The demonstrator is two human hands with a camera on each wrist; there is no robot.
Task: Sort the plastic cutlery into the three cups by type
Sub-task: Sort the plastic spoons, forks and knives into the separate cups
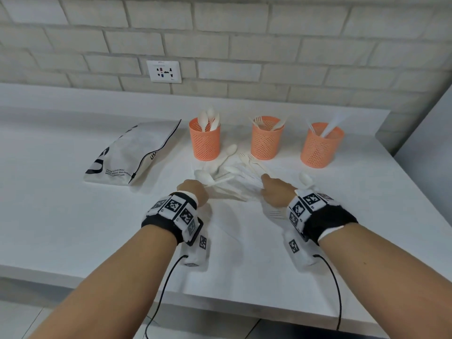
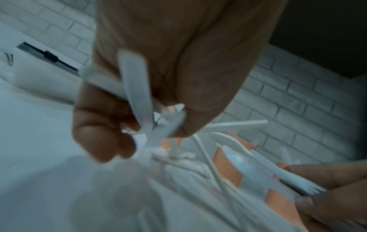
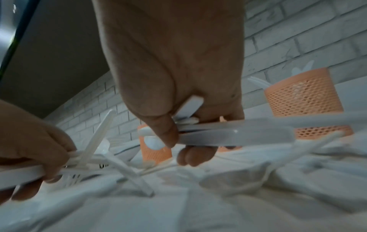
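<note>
Orange mesh cups are standing in a row at the back of the white worktop in the head view: the left cup is holding spoons, the middle cup forks, the right cup knives, likely so each type has its own place. The loose cutlery is lying in front of them, beside a white bag. Both hands are reaching into the pile.

In the left wrist view, the left hand is curling its fingers round several white handles, apparently gathering a bunch.

In the right wrist view, the right hand is pinching a few flat handles between thumb and fingers, just above the pile; their types are unclear.
</note>
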